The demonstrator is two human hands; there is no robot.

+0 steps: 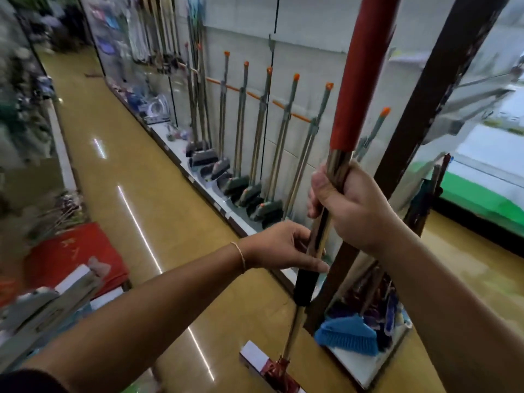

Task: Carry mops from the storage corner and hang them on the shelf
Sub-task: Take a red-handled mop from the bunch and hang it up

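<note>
One mop [337, 177] was in transit, centre frame: my right hand [348, 205] clenched its pole, my left hand [283, 246] pinched lower; hanging remained undone.

A mop [334, 177] is standing upright in the centre right of the frame, its head [272, 367] sitting at the bottom centre. The right hand [348, 202] is gripping its shaft above the left hand [283, 248]. Brooms [255, 137] are leaning along the shelf [198, 177] behind, and a post [411, 137] is rising just right.
</note>
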